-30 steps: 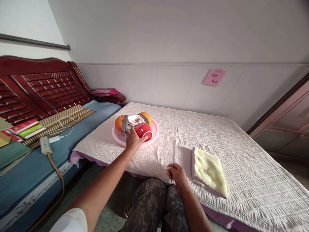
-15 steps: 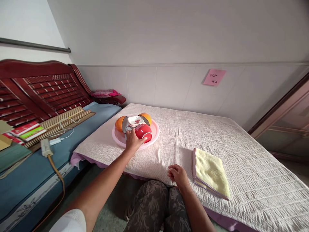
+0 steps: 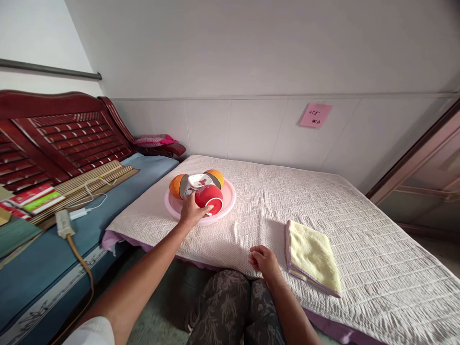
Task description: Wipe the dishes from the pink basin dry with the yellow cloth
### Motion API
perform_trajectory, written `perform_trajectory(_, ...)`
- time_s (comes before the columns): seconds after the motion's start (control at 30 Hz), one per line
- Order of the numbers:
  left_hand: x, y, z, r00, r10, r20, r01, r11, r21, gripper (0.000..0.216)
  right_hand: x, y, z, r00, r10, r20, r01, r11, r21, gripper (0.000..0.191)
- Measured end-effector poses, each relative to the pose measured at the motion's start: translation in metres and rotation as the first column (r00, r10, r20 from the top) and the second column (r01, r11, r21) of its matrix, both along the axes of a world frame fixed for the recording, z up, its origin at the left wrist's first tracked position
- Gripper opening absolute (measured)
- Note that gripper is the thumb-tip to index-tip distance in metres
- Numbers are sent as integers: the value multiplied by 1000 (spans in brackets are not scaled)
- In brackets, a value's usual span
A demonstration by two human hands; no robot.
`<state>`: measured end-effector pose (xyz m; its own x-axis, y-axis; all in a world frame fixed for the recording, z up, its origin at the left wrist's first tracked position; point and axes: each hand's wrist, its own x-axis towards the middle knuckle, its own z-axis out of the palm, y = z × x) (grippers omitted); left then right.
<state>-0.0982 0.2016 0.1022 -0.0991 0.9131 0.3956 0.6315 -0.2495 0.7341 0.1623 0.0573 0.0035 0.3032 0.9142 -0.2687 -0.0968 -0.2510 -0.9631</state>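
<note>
My left hand (image 3: pixel 192 210) is closed on a red bowl (image 3: pixel 209 194), thumb against its white-ringed foot and fingers at its left side. The bowl lies tilted on its side, its base facing me, over a round pink basin (image 3: pixel 230 203). Behind it in the basin are an orange bowl with a grey inside (image 3: pixel 177 186), a second orange bowl (image 3: pixel 214 176) and a white patterned dish (image 3: pixel 200 180). My right hand (image 3: pixel 264 260) rests at the near edge of the covered table, fingers curled in and apparently holding nothing. To its right lies a folded yellow towel (image 3: pixel 314 256).
A quilted white cloth (image 3: pixel 287 191) covers the table against the wall. At left stands a dark red wooden bench (image 3: pixel 68 139) with a blue cushion, boxes, a power strip (image 3: pixel 64 224) and cables. A pink note (image 3: pixel 315 115) is stuck on the wall.
My left hand has turned the red bowl a little, so its foot faces me more. The view has shifted slightly; my right hand stays in place.
</note>
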Motion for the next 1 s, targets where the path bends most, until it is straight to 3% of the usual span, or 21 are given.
perform_trajectory(0.3, 3, -10, 35, 994, -98, -41, 97, 995, -4, 85, 0, 1, 1, 1000, 5, 7, -5, 1000, 0, 20)
perform_trajectory(0.5, 11, -34, 48, 987, -112, -116, 129, 981, 147, 91, -2, -1, 6, 1000, 2, 1, -2, 1000, 0, 19)
perform_trajectory(0.67, 28, -72, 56, 951, -178, -254, 252, 922, 295, 91, -2, -1, 6, 1000, 1, -5, -1, 1000, 9, 21)
perform_trajectory(0.77, 37, -88, 53, 881, -297, -369, 413, 863, 292, 88, -2, -1, 7, 1000, 3, -21, -3, 1000, 22, 25)
perform_trajectory(0.87, 40, -94, 47, 759, -426, -493, 593, 765, 252, 83, -3, -4, 11, 999, 9, -45, -8, 1000, 30, 34)
perform_trajectory(1.0, 42, -93, 41, 618, -529, -582, 722, 675, 152, 66, -3, -9, 20, 997, 18, -81, -14, 998, 55, 50)
